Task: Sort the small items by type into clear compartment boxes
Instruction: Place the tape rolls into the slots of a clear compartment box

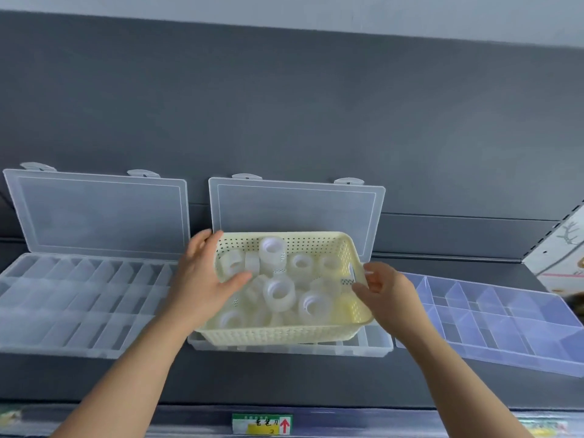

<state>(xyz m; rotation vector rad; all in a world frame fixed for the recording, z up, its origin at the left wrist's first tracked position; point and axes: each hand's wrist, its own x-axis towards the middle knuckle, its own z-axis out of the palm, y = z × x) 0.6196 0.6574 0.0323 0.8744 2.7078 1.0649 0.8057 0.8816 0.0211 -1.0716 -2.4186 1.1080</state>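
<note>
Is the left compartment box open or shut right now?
Open. The left compartment box has its lid swung up and standing against the grey back panel, leaving its dividers exposed.

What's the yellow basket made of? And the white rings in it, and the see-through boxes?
The basket looks like yellow plastic, matt, moulded with rows of tiny holes. The rings seem to be rolls of clear tape, cloudy and glossy with hollow middles, though blur leaves it open. The boxes look like thin clear plastic, slightly frosted; the grey wall shows through their lids.
</note>
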